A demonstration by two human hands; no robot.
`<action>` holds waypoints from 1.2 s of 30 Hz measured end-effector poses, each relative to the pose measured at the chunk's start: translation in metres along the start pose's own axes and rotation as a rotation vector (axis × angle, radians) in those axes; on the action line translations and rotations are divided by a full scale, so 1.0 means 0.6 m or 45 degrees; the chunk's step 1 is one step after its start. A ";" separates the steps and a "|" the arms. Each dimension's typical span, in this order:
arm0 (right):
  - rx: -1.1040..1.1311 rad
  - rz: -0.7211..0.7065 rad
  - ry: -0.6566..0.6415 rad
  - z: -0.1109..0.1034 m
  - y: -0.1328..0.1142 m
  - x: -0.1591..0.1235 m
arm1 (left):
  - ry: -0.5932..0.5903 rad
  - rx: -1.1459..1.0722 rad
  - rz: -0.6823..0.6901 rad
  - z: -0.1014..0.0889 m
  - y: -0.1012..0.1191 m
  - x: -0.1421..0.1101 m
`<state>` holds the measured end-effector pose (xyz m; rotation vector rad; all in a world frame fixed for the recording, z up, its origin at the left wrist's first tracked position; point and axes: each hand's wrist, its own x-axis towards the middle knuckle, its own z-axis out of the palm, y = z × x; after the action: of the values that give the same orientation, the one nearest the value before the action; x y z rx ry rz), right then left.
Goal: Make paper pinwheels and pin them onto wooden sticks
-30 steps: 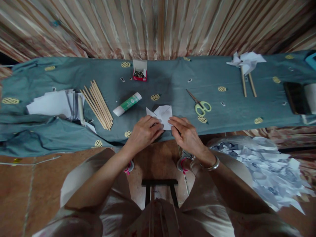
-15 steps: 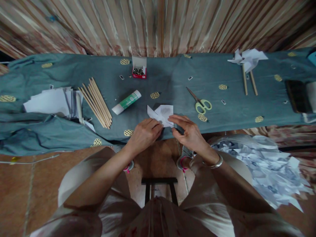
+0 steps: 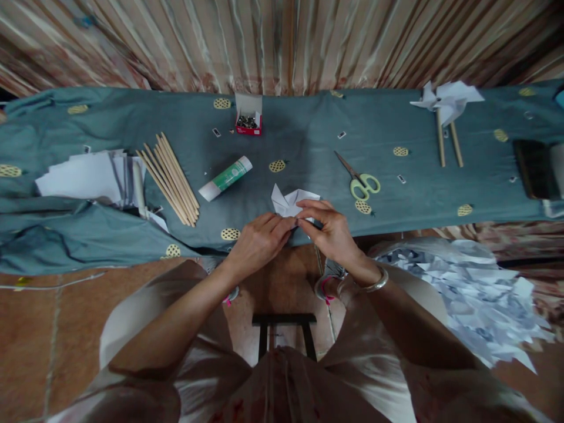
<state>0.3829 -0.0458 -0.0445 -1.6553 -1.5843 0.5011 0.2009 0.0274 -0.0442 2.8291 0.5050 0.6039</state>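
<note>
Between my hands, near the table's front edge, is a white paper pinwheel (image 3: 288, 201) with some blades folded inward. My left hand (image 3: 261, 238) is closed on its lower left part, fingertips near the middle. My right hand (image 3: 328, 230) pinches the paper from the right, thumb and fingertips meeting my left fingertips. The fingers hide the lower part of the pinwheel. A glue stick (image 3: 225, 178) with a green label lies to the left of the paper. To the right are scissors (image 3: 362, 182) with light green handles.
A red box of metal pushpins (image 3: 249, 122) stands open at the back. Several wooden sticks (image 3: 171, 179) and stacked paper sheets (image 3: 83, 178) lie left. Finished pinwheels on sticks (image 3: 450, 103) and a dark phone-like object (image 3: 534, 169) are right. Paper scraps (image 3: 476, 299) fill a bag below the table.
The paper has turned and tilted a little. My right hand has moved left from its right edge, and its fingers now pinch near the centre beside my left fingertips.
</note>
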 end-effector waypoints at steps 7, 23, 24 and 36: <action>-0.052 0.008 0.048 0.010 -0.002 0.001 | -0.080 -0.004 0.061 -0.003 -0.003 0.000; -0.113 -0.015 0.098 0.013 -0.002 -0.005 | -0.034 -0.125 0.026 -0.002 -0.004 0.004; -0.119 -0.018 0.097 0.013 -0.002 -0.005 | -0.035 -0.137 0.016 -0.002 -0.004 0.005; -0.186 -0.131 0.060 0.013 0.000 -0.007 | -0.050 -0.216 -0.014 0.003 -0.009 0.004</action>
<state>0.3764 -0.0481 -0.0501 -1.6696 -1.6953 0.2967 0.2022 0.0333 -0.0464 2.6707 0.4396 0.5595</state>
